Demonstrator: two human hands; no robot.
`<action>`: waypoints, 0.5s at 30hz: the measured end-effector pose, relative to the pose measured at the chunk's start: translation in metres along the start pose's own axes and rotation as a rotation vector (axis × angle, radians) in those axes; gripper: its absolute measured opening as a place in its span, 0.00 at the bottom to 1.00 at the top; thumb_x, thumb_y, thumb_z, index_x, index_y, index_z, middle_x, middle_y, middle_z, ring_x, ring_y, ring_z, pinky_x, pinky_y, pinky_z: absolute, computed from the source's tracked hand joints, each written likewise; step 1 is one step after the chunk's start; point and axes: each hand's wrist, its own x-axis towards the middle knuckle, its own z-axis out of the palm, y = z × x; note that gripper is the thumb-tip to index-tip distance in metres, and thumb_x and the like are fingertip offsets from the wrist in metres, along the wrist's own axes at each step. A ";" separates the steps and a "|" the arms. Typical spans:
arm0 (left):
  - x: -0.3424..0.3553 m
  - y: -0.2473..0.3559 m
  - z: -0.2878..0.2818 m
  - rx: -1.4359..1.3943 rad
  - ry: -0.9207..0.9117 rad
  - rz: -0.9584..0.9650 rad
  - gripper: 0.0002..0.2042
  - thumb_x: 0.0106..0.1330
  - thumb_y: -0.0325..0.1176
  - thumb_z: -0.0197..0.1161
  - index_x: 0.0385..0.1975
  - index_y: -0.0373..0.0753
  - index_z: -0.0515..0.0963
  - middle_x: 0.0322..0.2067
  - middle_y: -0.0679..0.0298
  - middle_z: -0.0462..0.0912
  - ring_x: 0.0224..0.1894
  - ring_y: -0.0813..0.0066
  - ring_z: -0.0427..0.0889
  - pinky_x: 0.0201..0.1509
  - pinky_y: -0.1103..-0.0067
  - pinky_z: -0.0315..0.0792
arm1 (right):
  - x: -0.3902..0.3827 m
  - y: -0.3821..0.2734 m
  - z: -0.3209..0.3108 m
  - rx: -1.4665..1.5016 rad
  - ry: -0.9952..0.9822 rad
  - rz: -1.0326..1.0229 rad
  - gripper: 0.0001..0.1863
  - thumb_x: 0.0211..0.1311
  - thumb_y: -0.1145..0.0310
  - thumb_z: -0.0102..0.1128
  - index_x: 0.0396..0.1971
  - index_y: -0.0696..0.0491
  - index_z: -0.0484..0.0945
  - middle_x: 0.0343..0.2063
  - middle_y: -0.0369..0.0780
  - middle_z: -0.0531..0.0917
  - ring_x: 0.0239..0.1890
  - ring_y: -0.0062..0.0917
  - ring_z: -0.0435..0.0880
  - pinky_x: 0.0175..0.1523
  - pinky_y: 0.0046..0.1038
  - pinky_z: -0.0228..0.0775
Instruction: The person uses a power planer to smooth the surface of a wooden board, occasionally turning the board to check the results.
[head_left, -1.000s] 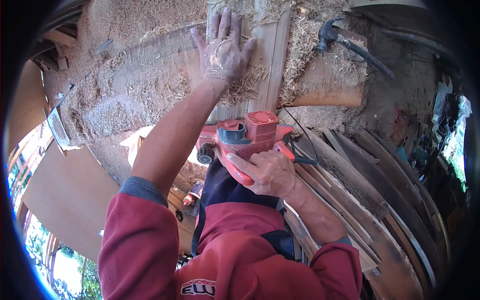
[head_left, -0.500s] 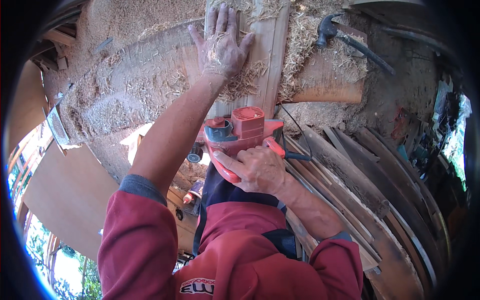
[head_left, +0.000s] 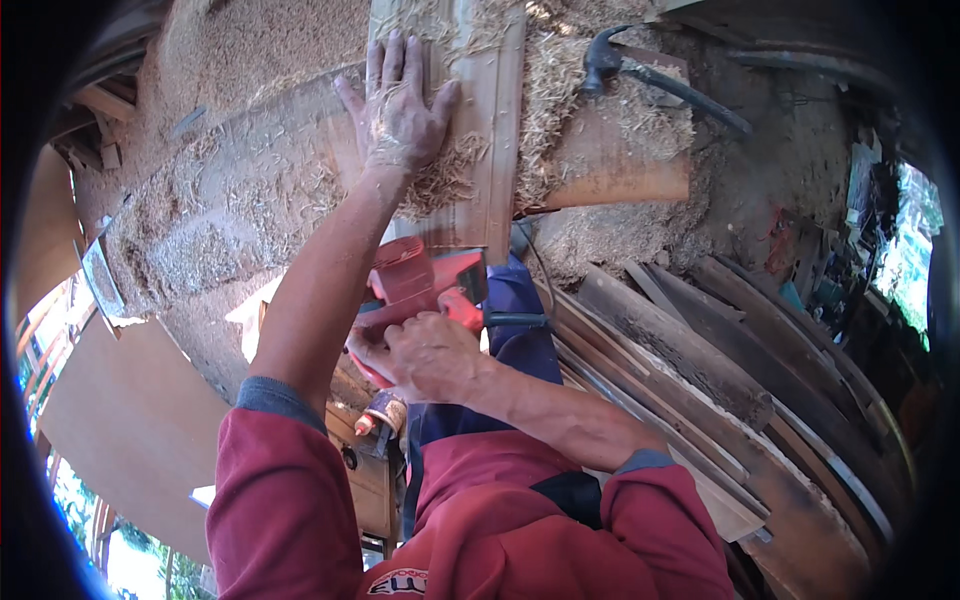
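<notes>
My left hand (head_left: 402,125) lies flat with fingers spread on a pale wooden board (head_left: 497,140) strewn with shavings. In my right hand (head_left: 432,355) is the handle of a red electric planer (head_left: 408,280), held just off the board's near end and close to my body. My left forearm hides part of the planer, and its underside is out of sight. A dark cord sleeve sticks out from its right side.
A claw hammer (head_left: 655,80) rests right of the board on a shavings-covered wood block (head_left: 630,180). Several long planks (head_left: 670,345) are stacked at the right. A plywood sheet (head_left: 130,420) stands at the left. A small bottle with a red tip (head_left: 366,424) sits below the planer.
My right hand has carried the planer leftward and slightly toward me, uncovering the board's near end. My left hand stays flat on the board. The whole view has shifted somewhat.
</notes>
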 end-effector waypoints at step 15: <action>-0.074 -0.016 -0.029 -0.163 0.024 -0.017 0.36 0.74 0.54 0.57 0.75 0.35 0.62 0.76 0.49 0.58 0.80 0.47 0.50 0.83 0.54 0.41 | -0.207 0.032 -0.089 -0.086 -0.228 0.180 0.31 0.58 0.43 0.69 0.51 0.53 0.78 0.25 0.45 0.86 0.24 0.42 0.88 0.30 0.42 0.80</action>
